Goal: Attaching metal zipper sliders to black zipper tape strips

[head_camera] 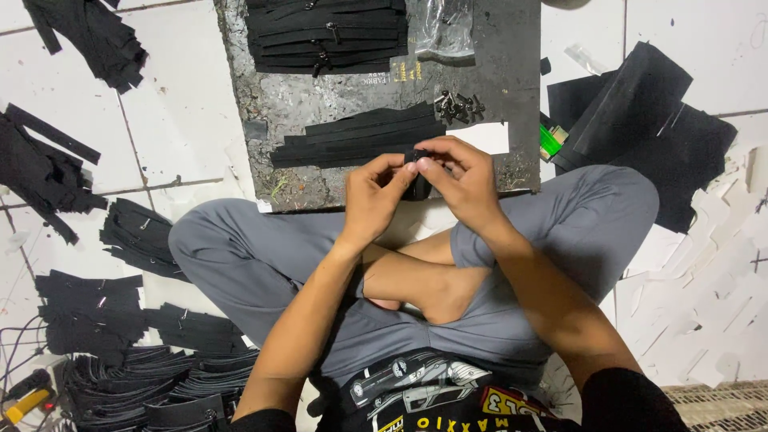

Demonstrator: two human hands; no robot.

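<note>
My left hand (374,196) and my right hand (460,176) meet above my crossed legs, both pinching a short black zipper strip (417,189) that hangs down between them. The fingertips of both hands touch at its top end. Just beyond them a row of black zipper strips (352,138) lies on a dark worn board (320,100). A small heap of dark metal zipper sliders (458,106) sits to the right of that row. Another stack of finished black zippers (324,36) lies at the board's far edge.
A clear plastic bag (445,30) rests on the board's far right. Black fabric sheets (648,128) and a green lighter (549,141) lie on the right, white paper scraps (704,320) beyond my knee. Piles of black strips (120,352) cover the tiled floor at left.
</note>
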